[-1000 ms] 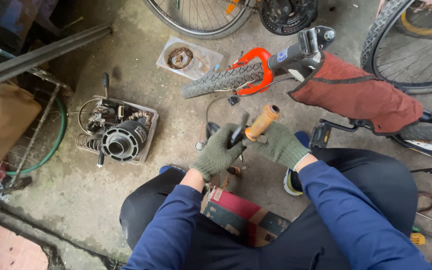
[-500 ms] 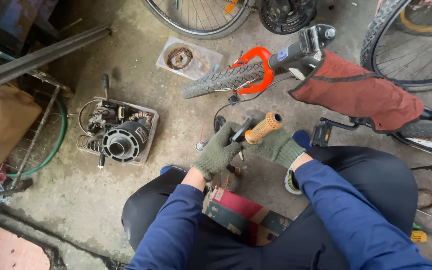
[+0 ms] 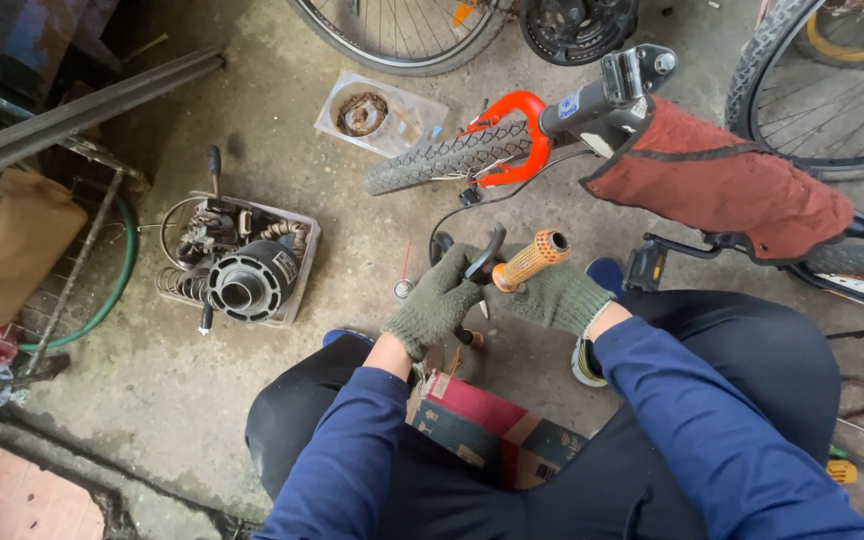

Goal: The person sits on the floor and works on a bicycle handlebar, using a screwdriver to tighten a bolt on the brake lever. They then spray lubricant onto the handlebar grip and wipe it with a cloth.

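Both my hands wear green knit gloves. My left hand [image 3: 435, 304] grips a black brake lever [image 3: 484, 256] mounted on the handlebar. My right hand [image 3: 556, 294] holds the bar just behind its orange rubber grip [image 3: 531, 259], which points up and to the right. A black cable [image 3: 452, 207] loops from the lever toward the small bicycle lying on the concrete, with its orange fork [image 3: 508, 132] and knobby front tyre [image 3: 445, 160]. A red cloth [image 3: 722, 185] covers the bicycle's frame.
A tray [image 3: 297, 292] with a black motor part and coiled wires sits to the left. A clear plastic dish [image 3: 380, 112] holds a rusty ring. Bicycle wheels [image 3: 402, 35] stand at the top. A red cardboard box [image 3: 492, 430] lies between my knees. Metal bars and a green hose lie far left.
The handlebar with the orange grip has shifted slightly right and up; my hands stayed on the lever and bar, with small adjustments.
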